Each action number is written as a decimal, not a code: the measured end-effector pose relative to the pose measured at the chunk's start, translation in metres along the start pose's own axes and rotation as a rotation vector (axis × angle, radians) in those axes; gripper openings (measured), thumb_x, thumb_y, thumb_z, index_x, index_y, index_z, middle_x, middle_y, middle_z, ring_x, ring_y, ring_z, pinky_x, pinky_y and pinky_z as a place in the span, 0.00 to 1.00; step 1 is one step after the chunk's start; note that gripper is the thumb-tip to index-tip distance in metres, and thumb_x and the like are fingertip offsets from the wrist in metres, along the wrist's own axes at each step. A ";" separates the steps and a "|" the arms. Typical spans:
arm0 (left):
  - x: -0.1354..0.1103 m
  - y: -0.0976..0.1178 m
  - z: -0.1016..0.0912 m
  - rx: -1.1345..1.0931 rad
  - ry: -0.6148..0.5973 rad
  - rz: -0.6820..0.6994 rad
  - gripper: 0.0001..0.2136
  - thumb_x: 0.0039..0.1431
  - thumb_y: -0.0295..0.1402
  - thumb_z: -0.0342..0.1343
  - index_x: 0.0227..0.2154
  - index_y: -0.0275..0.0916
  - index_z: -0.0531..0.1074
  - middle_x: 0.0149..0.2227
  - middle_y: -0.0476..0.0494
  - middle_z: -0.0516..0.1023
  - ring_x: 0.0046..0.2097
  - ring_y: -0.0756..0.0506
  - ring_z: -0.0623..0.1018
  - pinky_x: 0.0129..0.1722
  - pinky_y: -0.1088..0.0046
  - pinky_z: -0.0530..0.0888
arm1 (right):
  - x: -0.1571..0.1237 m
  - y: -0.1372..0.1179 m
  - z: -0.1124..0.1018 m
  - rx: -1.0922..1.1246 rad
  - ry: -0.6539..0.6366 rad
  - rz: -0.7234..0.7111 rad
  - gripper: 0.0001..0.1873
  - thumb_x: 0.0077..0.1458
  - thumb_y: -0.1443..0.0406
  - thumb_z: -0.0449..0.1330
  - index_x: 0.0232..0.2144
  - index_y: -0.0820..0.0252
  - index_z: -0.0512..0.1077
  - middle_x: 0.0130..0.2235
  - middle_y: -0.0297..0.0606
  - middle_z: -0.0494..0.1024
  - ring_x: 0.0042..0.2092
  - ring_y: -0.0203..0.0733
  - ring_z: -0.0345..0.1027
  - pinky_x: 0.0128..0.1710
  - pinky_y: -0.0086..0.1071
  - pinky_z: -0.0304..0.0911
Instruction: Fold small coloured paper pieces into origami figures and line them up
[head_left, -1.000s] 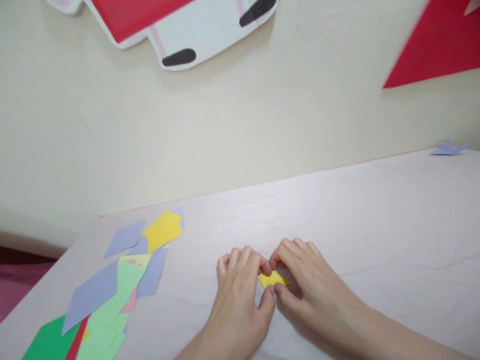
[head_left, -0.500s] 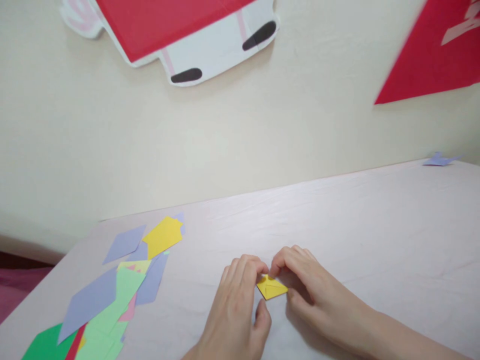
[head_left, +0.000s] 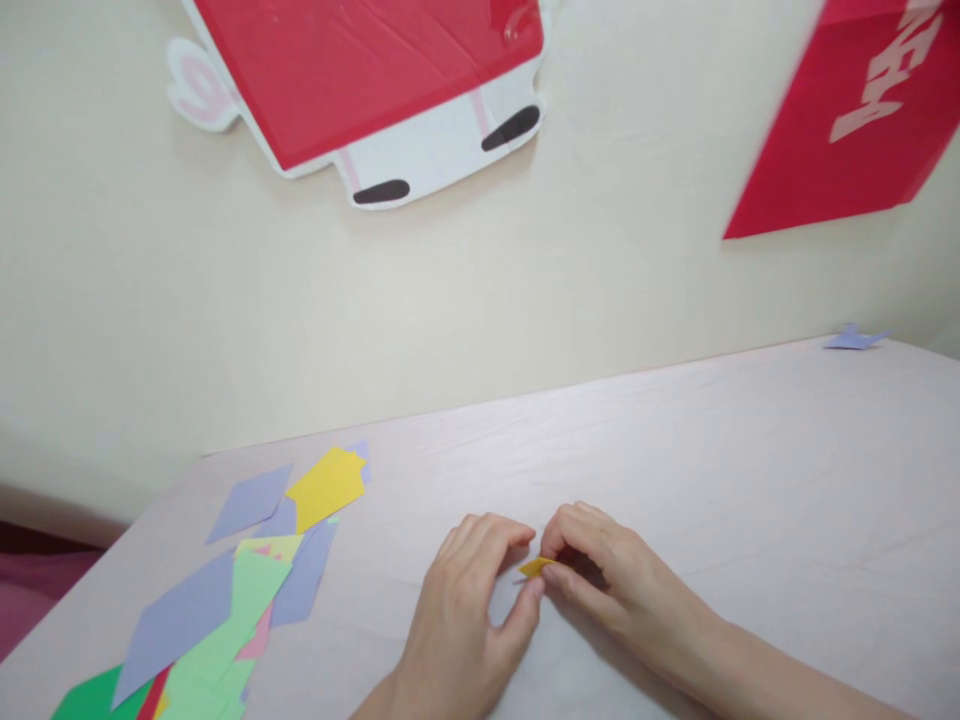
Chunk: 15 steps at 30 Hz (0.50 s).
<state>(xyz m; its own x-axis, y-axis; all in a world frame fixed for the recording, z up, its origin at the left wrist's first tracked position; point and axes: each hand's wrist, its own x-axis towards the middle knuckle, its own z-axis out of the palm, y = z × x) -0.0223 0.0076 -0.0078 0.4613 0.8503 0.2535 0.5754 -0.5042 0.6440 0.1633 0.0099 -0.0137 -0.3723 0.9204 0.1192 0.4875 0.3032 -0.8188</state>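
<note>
A small folded piece of yellow paper (head_left: 534, 567) is pinched between the thumb and fingers of my right hand (head_left: 611, 560), slightly raised off the white tabletop (head_left: 675, 450). Only its left part shows; my fingers cover the rest. On the other side, my left hand (head_left: 472, 590) curves around it with thumb and index finger apart. The left thumb tip is close to the paper's lower edge, and I cannot tell if it touches.
Loose coloured papers lie at the left: lilac sheets (head_left: 184, 610), a yellow sheet (head_left: 328, 490), light green strips (head_left: 236, 610) and a dark green piece (head_left: 94, 695). A folded lilac paper figure (head_left: 853, 338) sits far right by the wall (head_left: 420, 310). Red decorations (head_left: 390, 70) hang there.
My right hand has closed on the folded yellow paper and tipped it up from lying flat. My left fingers have come away from its top edge. The view has tilted up slightly.
</note>
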 end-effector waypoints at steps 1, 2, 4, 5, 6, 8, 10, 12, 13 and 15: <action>0.002 0.002 0.000 -0.002 0.001 0.007 0.04 0.62 0.28 0.53 0.39 0.42 0.68 0.40 0.45 0.74 0.43 0.43 0.72 0.43 0.65 0.68 | 0.000 0.000 0.000 -0.002 0.006 -0.005 0.07 0.59 0.71 0.57 0.28 0.59 0.67 0.31 0.34 0.71 0.36 0.40 0.64 0.36 0.33 0.58; 0.003 0.003 0.001 -0.009 -0.002 0.012 0.02 0.64 0.28 0.52 0.37 0.42 0.68 0.38 0.45 0.73 0.42 0.43 0.72 0.42 0.65 0.67 | 0.000 0.000 0.000 -0.003 0.015 -0.009 0.08 0.59 0.70 0.58 0.28 0.59 0.67 0.31 0.34 0.71 0.35 0.41 0.64 0.36 0.33 0.58; 0.005 0.005 0.000 -0.032 -0.003 0.014 0.06 0.67 0.29 0.49 0.33 0.41 0.68 0.36 0.46 0.73 0.40 0.44 0.71 0.42 0.66 0.66 | -0.001 0.000 0.000 0.014 0.028 -0.016 0.08 0.61 0.67 0.58 0.27 0.59 0.68 0.30 0.34 0.71 0.35 0.41 0.65 0.35 0.33 0.59; 0.005 0.006 -0.001 -0.043 0.005 0.009 0.07 0.67 0.30 0.48 0.32 0.41 0.68 0.35 0.46 0.72 0.40 0.44 0.70 0.41 0.66 0.65 | -0.002 0.000 -0.001 0.033 0.032 -0.016 0.08 0.61 0.68 0.57 0.28 0.59 0.69 0.30 0.35 0.72 0.36 0.41 0.65 0.35 0.33 0.59; 0.006 0.005 -0.003 -0.053 0.021 -0.002 0.08 0.68 0.31 0.47 0.32 0.41 0.67 0.35 0.46 0.72 0.40 0.44 0.70 0.41 0.66 0.65 | -0.002 0.000 -0.002 0.057 0.037 -0.013 0.08 0.60 0.68 0.57 0.28 0.59 0.69 0.30 0.35 0.72 0.36 0.41 0.66 0.36 0.33 0.60; 0.006 0.004 -0.006 -0.063 0.061 -0.036 0.09 0.68 0.32 0.47 0.31 0.41 0.67 0.35 0.46 0.71 0.40 0.44 0.70 0.41 0.66 0.64 | -0.001 0.000 -0.003 0.102 0.053 -0.003 0.08 0.59 0.70 0.57 0.28 0.59 0.71 0.31 0.35 0.73 0.37 0.41 0.66 0.37 0.33 0.60; 0.007 0.001 -0.009 -0.066 0.077 -0.072 0.09 0.68 0.32 0.46 0.31 0.41 0.66 0.35 0.46 0.71 0.40 0.44 0.70 0.41 0.66 0.64 | 0.000 0.000 -0.004 0.134 0.072 0.001 0.08 0.58 0.70 0.56 0.28 0.59 0.71 0.31 0.35 0.74 0.37 0.41 0.67 0.38 0.33 0.61; 0.008 0.000 -0.011 -0.069 0.069 -0.096 0.09 0.68 0.33 0.46 0.31 0.40 0.66 0.35 0.46 0.71 0.39 0.44 0.70 0.40 0.67 0.64 | 0.000 0.000 -0.004 0.155 0.073 -0.012 0.07 0.59 0.69 0.56 0.30 0.59 0.72 0.33 0.36 0.74 0.37 0.41 0.67 0.38 0.33 0.61; 0.008 0.000 -0.011 -0.070 0.061 -0.105 0.09 0.68 0.33 0.47 0.31 0.40 0.66 0.34 0.47 0.71 0.39 0.44 0.70 0.40 0.67 0.64 | 0.000 0.000 -0.004 0.157 0.070 -0.024 0.06 0.59 0.69 0.56 0.32 0.59 0.73 0.33 0.36 0.74 0.38 0.41 0.67 0.39 0.33 0.60; 0.008 0.003 -0.011 -0.086 0.047 -0.118 0.09 0.67 0.35 0.48 0.30 0.40 0.67 0.33 0.47 0.71 0.38 0.44 0.70 0.40 0.67 0.64 | 0.000 -0.001 -0.003 0.150 0.067 -0.036 0.04 0.58 0.68 0.58 0.32 0.59 0.72 0.33 0.35 0.72 0.37 0.41 0.66 0.37 0.32 0.59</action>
<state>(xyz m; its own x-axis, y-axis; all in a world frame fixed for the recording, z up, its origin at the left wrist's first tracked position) -0.0241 0.0151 0.0036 0.3608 0.9098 0.2050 0.5629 -0.3877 0.7300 0.1650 0.0104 -0.0111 -0.3320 0.9253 0.1832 0.3490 0.3009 -0.8875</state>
